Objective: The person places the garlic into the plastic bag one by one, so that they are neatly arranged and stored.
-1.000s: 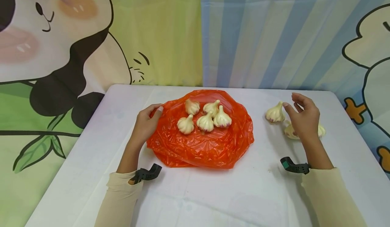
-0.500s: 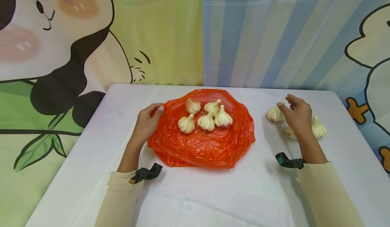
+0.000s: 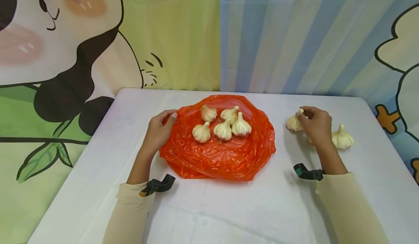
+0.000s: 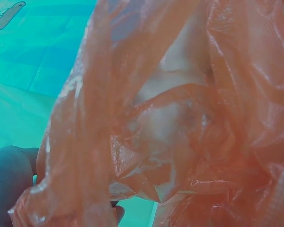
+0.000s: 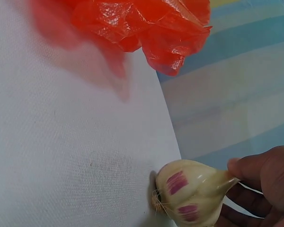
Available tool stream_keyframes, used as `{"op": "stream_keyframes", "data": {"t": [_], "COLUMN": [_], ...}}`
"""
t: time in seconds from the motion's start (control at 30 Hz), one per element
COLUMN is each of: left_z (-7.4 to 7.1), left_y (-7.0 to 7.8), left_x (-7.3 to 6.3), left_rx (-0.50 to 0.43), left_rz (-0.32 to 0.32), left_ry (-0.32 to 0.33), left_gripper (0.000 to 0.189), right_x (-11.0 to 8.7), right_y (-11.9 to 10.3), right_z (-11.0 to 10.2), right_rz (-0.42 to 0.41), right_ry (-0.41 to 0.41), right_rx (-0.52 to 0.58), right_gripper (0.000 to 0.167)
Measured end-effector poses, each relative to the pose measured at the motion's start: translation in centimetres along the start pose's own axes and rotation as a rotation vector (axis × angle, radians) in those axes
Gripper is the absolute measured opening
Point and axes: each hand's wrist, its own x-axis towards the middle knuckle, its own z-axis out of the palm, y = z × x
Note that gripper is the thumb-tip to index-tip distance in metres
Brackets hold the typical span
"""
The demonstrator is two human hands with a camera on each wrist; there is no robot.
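In the head view, a thin orange-red plastic bag (image 3: 212,164) lies spread on the table, with several garlic bulbs (image 3: 222,130) in its middle. My left hand (image 3: 158,133) grips the bag's left edge between thumb and fingers. Crumpled plastic (image 4: 246,156) fills most of the left wrist view and hides the fingertips. On the right, my right hand (image 3: 316,126) pinches a garlic bulb (image 5: 189,189) by its stem. That bulb is pale with purple patches and sits on or just at the tabletop; I cannot tell whether it is lifted.
Another garlic bulb (image 3: 342,138) stands to the right of my right wrist, and one more (image 3: 311,142) is mostly hidden behind that hand. A white table (image 3: 229,211) lies under everything. A printed curtain (image 3: 268,36) hangs behind its back edge.
My right hand has moved left and slightly forward, and its thumb and fingers have come together on the bulb's stem. My left hand stays at the bag's edge.
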Motion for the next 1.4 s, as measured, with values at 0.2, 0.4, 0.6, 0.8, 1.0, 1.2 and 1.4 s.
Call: {"op": "stream_keyframes", "data": {"t": [0.2,0.4,0.6,0.8,1.0,1.2,1.4], "left_z": [0.0,0.0,-0.1,-0.1,-0.1,-0.1,-0.1], "left_y": [0.1,0.2,0.1,0.1,0.1,0.1,0.1], "left_x": [0.0,0.0,0.0,0.1,0.0,-0.1,-0.1], "left_rx": [0.008,0.004,0.014,0.009,0.011,0.006,0.004], "left_rz": [-0.002,0.006,0.003,0.003,0.0,0.002,0.0], "left_ry": [0.001,0.005,0.007,0.01,0.009,0.012,0.004], "left_gripper": [0.045,0.043,0.044,0.043,0.043,0.042,0.043], "right_x": [-0.1,-0.3,-0.5,-0.7,-1.0,-1.7,-2.5], "right_y": [0.2,0.2,-0.3,-1.5,-2.8,-4.6,-6.1], "right_z": [0.1,0.0,-0.5,-1.4,-1.7,-0.8,0.2], "right_rz": [-0.012,-0.027,-0.061,-0.093,-0.155,-0.227,-0.288], "right_ry": [-0.001,0.017,0.059,0.163,0.227,0.185,0.119], "right_rx": [0.0,0.0,0.013,0.05,0.104,0.121,0.151], "right_gripper": [0.041,0.04,0.04,0.036,0.033,0.032,0.031]}}
